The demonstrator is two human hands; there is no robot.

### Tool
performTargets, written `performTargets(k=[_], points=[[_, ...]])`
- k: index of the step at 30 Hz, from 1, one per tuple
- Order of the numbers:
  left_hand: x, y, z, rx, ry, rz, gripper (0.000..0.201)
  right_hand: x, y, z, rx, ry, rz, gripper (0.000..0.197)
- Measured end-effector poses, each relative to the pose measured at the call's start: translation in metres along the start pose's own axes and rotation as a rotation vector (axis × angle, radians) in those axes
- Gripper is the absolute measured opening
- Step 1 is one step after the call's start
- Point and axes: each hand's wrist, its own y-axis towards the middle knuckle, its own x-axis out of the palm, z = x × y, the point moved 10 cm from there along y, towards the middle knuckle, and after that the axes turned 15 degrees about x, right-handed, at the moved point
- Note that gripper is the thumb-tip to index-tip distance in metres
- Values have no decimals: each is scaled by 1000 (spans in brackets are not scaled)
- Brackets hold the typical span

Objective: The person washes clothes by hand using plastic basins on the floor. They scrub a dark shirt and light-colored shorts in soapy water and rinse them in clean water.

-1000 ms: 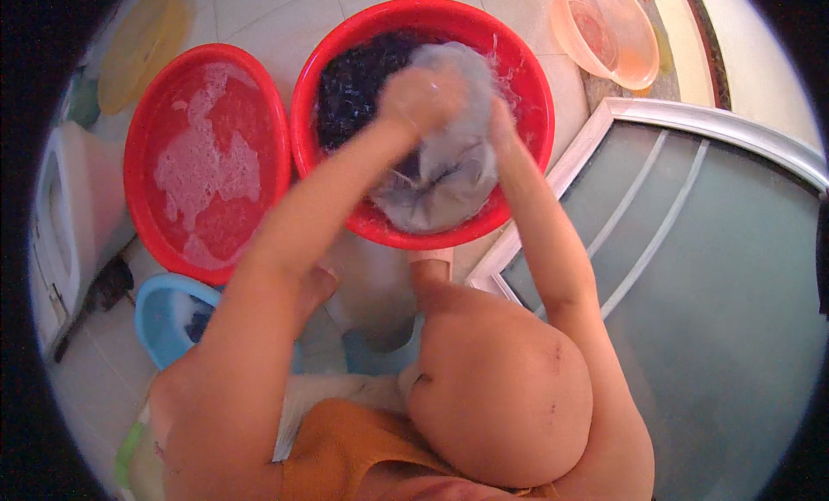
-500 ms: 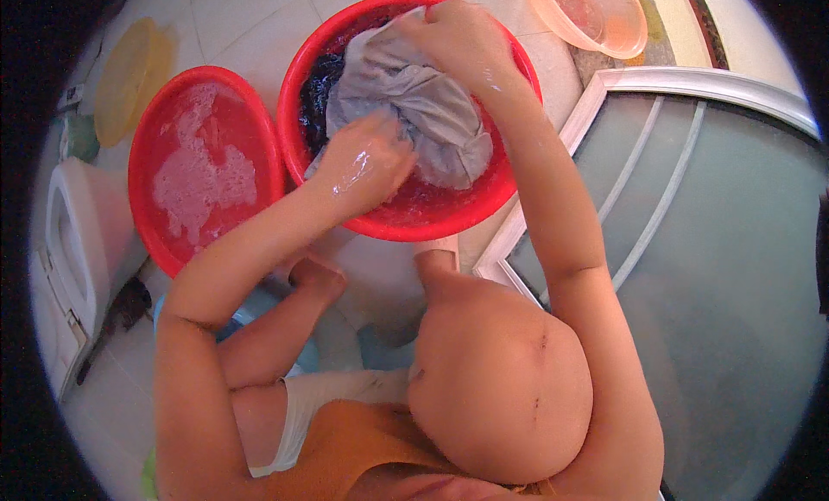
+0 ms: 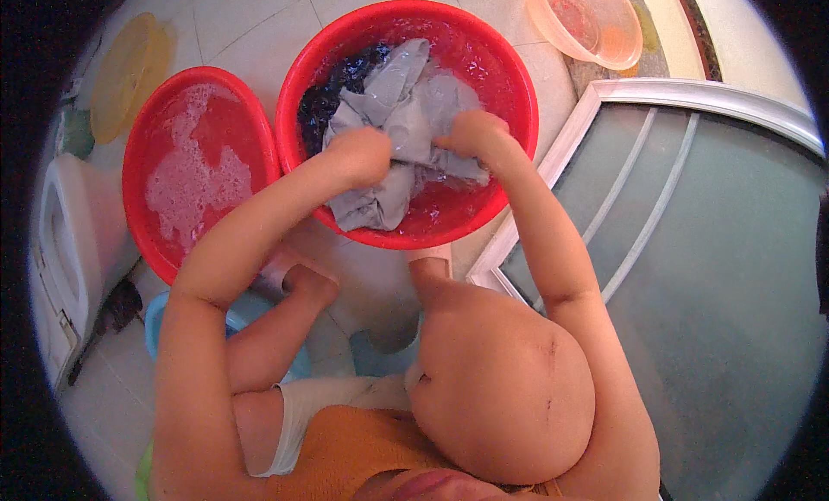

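Note:
A wet grey cloth garment [image 3: 401, 113] lies bunched in the round red basin [image 3: 528, 95], which holds water. My left hand [image 3: 361, 158] is closed on its left part, with a fold hanging below toward the basin's near rim. On the other side, my right hand [image 3: 475, 140] pinches the garment's right edge, thumb toward the left. The cloth between the two hands is stretched. Dark blue wet fabric [image 3: 332, 100] sits in the water beside the garment, against the basin's left wall.
Left of the basin stands an oval red basin [image 3: 136, 212] with sudsy water [image 3: 207, 186]. A yellow tub [image 3: 129, 78] and a white plastic object [image 3: 86, 233] are farther left. At right are a peach basin [image 3: 630, 48] and a white-framed glass panel [image 3: 699, 242]. A light-blue basin [image 3: 155, 328] is near my leg.
My right hand has come down from the basin's far rim to the garment's right edge. The garment has been turned and spread, and part of it now reaches the near rim.

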Motion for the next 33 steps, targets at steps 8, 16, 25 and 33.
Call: performTargets(k=[8, 16, 25, 33], points=[[-69, 67, -36, 306, -3, 731, 35, 20, -44, -58, -130, -14, -222, 39], [-24, 47, -61, -34, 23, 444, 29, -64, 39, 30, 131, 616, 676, 42], [-44, 73, -61, 485, -1029, 604, 39, -116, -36, -23, -660, 1266, 253, 11], [-44, 22, -75, 469, -1244, 341, 25, -94, -6, 36, -629, 2054, -369, 19]])
